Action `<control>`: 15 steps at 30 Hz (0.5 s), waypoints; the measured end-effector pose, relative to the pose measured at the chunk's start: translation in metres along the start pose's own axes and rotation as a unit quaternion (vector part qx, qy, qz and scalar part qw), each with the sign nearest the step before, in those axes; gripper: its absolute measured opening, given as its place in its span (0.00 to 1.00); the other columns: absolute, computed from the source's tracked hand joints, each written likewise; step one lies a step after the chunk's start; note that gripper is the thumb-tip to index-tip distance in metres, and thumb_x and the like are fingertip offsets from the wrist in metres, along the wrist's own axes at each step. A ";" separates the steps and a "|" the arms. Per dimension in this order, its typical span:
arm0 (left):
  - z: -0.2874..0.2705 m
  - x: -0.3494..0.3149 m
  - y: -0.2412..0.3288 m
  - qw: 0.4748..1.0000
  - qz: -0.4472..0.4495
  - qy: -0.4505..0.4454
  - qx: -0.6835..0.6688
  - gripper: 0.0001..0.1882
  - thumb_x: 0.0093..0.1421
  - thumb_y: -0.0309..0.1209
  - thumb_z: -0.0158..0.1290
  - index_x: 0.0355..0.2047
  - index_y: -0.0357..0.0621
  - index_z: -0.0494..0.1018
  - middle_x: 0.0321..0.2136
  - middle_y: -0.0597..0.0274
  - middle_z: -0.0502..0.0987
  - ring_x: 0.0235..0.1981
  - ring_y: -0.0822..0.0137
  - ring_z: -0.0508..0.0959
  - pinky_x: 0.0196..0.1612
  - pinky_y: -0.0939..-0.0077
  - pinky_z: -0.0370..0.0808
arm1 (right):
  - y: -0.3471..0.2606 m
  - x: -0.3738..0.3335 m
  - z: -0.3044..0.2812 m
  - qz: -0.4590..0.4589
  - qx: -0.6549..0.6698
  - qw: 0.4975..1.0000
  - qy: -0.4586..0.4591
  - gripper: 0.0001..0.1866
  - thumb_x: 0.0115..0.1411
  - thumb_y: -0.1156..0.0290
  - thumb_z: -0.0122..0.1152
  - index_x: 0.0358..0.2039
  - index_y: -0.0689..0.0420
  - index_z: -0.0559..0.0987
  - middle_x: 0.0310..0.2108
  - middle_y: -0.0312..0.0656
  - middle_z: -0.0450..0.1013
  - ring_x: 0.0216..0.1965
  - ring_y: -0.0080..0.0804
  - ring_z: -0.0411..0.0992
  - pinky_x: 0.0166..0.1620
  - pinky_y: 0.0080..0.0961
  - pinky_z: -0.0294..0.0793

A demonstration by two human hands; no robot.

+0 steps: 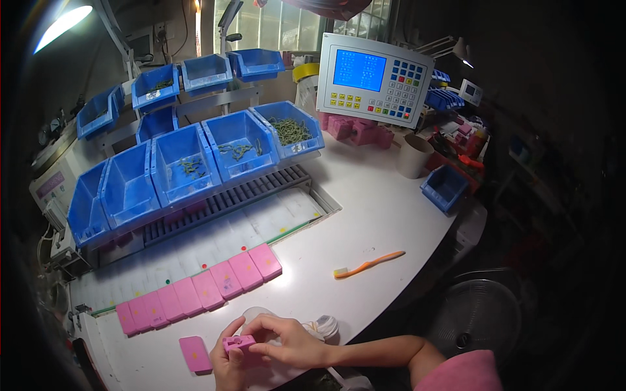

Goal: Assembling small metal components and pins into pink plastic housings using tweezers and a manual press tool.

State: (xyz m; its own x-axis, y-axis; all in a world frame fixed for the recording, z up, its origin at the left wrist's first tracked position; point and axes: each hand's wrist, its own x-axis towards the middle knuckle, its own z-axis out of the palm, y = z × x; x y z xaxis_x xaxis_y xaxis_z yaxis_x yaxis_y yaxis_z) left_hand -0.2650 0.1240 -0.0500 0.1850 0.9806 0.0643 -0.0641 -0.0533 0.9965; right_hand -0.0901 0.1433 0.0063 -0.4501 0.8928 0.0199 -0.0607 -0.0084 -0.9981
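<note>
Close to the table's front edge, both hands hold a pink rubber mould block [238, 341] with a small hollow in its upper face. My left hand [225, 362] grips it from the left, thumb against its near side. From the right, my right hand [285, 340] has its fingers and thumb closed on the same block. What lies inside the hollow is too small to make out. Just left of my hands, a separate flat pink mould piece [195, 354] rests on the white table. Behind my right hand are a rounded translucent thing and a white coiled thing [324, 328], both partly covered.
A slanting row of several pink mould blocks [199, 291] lies beyond my hands. An orange toothbrush [370, 264] lies to the right. Blue bins [184, 166], some with small green pieces, stand behind a roller strip. A control panel [374, 79], a beige cup [415, 156] and an empty-looking blue bin [445, 188] stand farther right.
</note>
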 end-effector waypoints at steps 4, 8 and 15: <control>0.013 0.005 0.027 0.997 -0.047 0.045 -0.038 0.26 0.63 0.50 0.42 0.42 0.35 0.71 0.39 0.53 0.74 0.41 0.64 0.74 0.38 0.73 0.75 | 0.003 0.004 -0.002 0.004 -0.018 1.000 -0.008 0.12 0.57 0.74 0.56 0.41 0.62 0.71 0.36 0.40 0.71 0.39 0.23 0.71 0.46 0.22 0.70; 0.013 0.006 0.020 0.996 -0.073 0.027 -0.030 0.31 0.64 0.51 0.33 0.47 0.32 0.65 0.32 0.52 0.74 0.30 0.64 0.75 0.30 0.73 0.75 | 0.006 0.003 -0.002 0.012 0.007 1.000 -0.004 0.13 0.58 0.73 0.56 0.43 0.62 0.71 0.36 0.40 0.71 0.40 0.23 0.71 0.45 0.21 0.71; -0.011 -0.013 0.029 0.933 -0.152 0.039 -0.324 0.21 0.64 0.42 0.42 0.42 0.33 0.70 0.33 0.58 0.74 0.33 0.67 0.74 0.34 0.78 0.73 | -0.026 0.004 -0.068 -0.118 -0.272 0.945 0.136 0.11 0.56 0.76 0.56 0.40 0.61 0.75 0.37 0.41 0.73 0.35 0.26 0.73 0.40 0.22 0.72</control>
State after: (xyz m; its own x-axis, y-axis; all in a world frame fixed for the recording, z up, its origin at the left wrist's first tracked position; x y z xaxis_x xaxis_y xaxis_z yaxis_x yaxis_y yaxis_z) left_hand -0.2798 0.1119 -0.0229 0.2207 0.9440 -0.2453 -0.6036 0.3298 0.7259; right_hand -0.0300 0.1771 0.0287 -0.2306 0.9244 0.3039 0.3689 0.3720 -0.8517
